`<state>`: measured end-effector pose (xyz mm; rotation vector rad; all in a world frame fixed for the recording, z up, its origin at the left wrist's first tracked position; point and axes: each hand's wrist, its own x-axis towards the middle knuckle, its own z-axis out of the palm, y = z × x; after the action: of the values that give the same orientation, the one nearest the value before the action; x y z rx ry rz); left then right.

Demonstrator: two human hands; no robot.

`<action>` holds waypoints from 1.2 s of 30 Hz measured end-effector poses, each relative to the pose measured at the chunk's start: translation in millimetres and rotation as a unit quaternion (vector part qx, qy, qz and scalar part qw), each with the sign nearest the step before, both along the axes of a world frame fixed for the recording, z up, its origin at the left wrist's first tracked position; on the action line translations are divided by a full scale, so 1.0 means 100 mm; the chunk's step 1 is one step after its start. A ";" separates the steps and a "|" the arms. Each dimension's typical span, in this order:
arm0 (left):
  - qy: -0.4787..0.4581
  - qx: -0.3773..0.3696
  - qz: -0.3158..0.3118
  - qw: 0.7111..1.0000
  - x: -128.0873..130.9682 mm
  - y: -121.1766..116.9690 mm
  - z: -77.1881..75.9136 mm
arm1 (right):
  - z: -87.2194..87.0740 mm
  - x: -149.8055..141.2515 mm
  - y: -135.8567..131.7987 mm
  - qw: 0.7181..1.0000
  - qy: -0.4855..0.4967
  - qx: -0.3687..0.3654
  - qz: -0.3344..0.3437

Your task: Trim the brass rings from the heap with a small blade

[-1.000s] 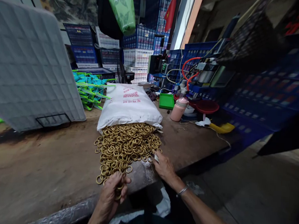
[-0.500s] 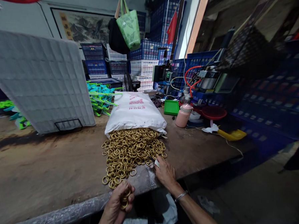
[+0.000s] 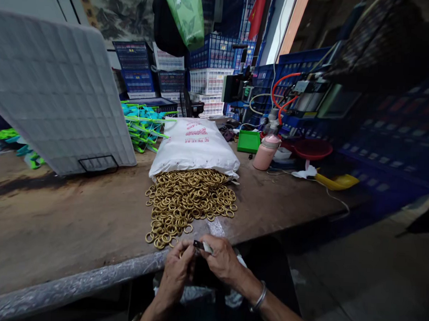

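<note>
At the front edge of the table, my left hand [image 3: 175, 271] is closed around brass-coloured rings, with a bit of one showing between the fingers. My right hand [image 3: 223, 260] grips a small tool [image 3: 203, 246] with a whitish handle and a flat dark end, whose exact kind I cannot make out. That dark end points at my left fingertips and is close to them. Just beyond both hands spreads a heap of metal rings [image 3: 189, 202]. It spills from the open mouth of a white woven sack [image 3: 196, 152] with red print, which lies on its side.
A large grey-white panel [image 3: 59, 95] leans at the left, beside green and blue plastic pieces [image 3: 142, 125]. To the right are a pink bottle [image 3: 266, 153], a green tray [image 3: 248, 141] and a yellow scoop [image 3: 337, 181]. Stacked crates [image 3: 207, 81] stand behind.
My right hand has moved from the edge of the ring heap back toward me, bringing the tool to my left hand. My left hand has turned and risen slightly. The view has tilted down.
</note>
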<state>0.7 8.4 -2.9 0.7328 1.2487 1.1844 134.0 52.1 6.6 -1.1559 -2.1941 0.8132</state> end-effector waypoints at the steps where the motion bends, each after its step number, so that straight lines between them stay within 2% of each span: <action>1: 0.012 0.002 -0.007 1.000 0.02 0.00 0.00 | -0.01 0.01 -0.01 1.000 0.008 -0.011 -0.004; 5: 0.057 0.044 -0.013 0.997 0.08 0.02 0.01 | -0.03 0.03 -0.03 0.995 0.066 -0.069 -0.030; 7: 0.072 0.064 -0.006 0.995 0.11 0.03 0.02 | -0.05 0.02 -0.03 0.986 0.104 -0.123 -0.053; 9: 0.092 0.088 0.004 0.992 0.13 0.04 0.04 | -0.09 0.01 -0.02 0.967 0.145 -0.199 -0.072; 13: 0.141 0.130 0.019 0.981 0.15 0.08 0.08 | -0.19 0.02 0.00 0.908 0.206 -0.354 -0.092; 15: 0.145 0.119 0.016 0.982 0.17 0.08 0.09 | -0.20 0.04 0.00 0.890 0.218 -0.388 -0.097; 17: 0.124 0.080 -0.004 0.989 0.19 0.08 0.08 | -0.17 0.06 0.01 0.893 0.224 -0.374 -0.107; 20: 0.078 0.013 -0.040 0.996 0.23 0.07 0.07 | -0.08 0.10 0.03 0.915 0.213 -0.316 -0.134; 23: 0.069 -0.018 -0.058 0.996 0.26 0.07 0.07 | -0.01 0.14 0.05 0.939 0.174 -0.264 -0.140; 27: 0.041 -0.022 -0.084 0.995 0.26 0.07 0.08 | 0.04 0.16 0.06 0.957 0.128 -0.217 -0.141; 32: -0.011 -0.014 -0.103 0.995 0.24 0.03 0.08 | 0.03 0.15 0.06 0.959 0.157 -0.216 -0.093; 36: 0.003 -0.017 -0.085 0.996 0.23 0.02 0.09 | -0.05 0.17 0.06 0.969 0.120 -0.180 -0.122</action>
<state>23.5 10.8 5.8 0.8013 1.1833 1.0217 150.9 58.5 1.7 -1.3831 -1.7117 1.2043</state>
